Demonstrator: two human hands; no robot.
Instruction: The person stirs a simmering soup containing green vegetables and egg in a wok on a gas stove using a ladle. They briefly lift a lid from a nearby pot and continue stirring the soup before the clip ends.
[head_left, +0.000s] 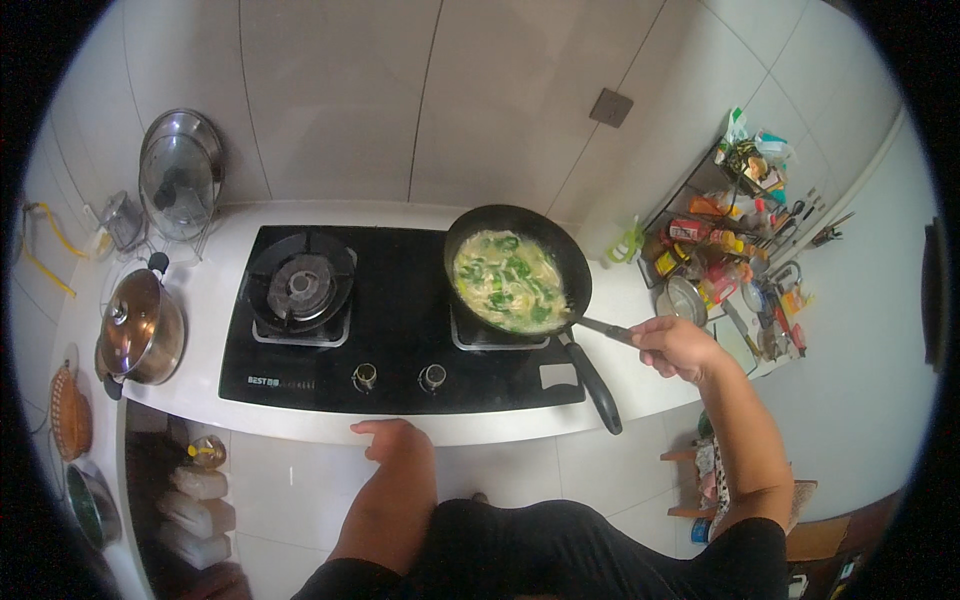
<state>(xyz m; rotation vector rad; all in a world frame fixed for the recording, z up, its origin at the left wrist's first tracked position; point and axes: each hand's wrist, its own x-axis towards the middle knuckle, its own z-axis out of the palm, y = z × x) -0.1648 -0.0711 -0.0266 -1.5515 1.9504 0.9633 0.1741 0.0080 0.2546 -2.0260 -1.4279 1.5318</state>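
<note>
A dark wok (579, 289) stands on the right burner of a black gas hob (405, 300), its black handle pointing towards me. Pale soup with green leaves and light shreds (510, 281) fills its lower part. My right hand (671, 346) is closed around the handle of a cooking utensil (611, 330), whose far end dips into the soup at the wok's right edge. Its head is hidden in the food. My left hand (391, 437) hangs at the counter's front edge, below the hob knobs, holding nothing, with one finger pointing left.
At left stand a lidded steel pot (142, 330), pot lids in a rack (180, 180) and a wicker basket (70, 412). The left burner (301, 281) bears no pan. At right are a rack of bottles (694, 229), a metal bowl (681, 300) and a knife (739, 322).
</note>
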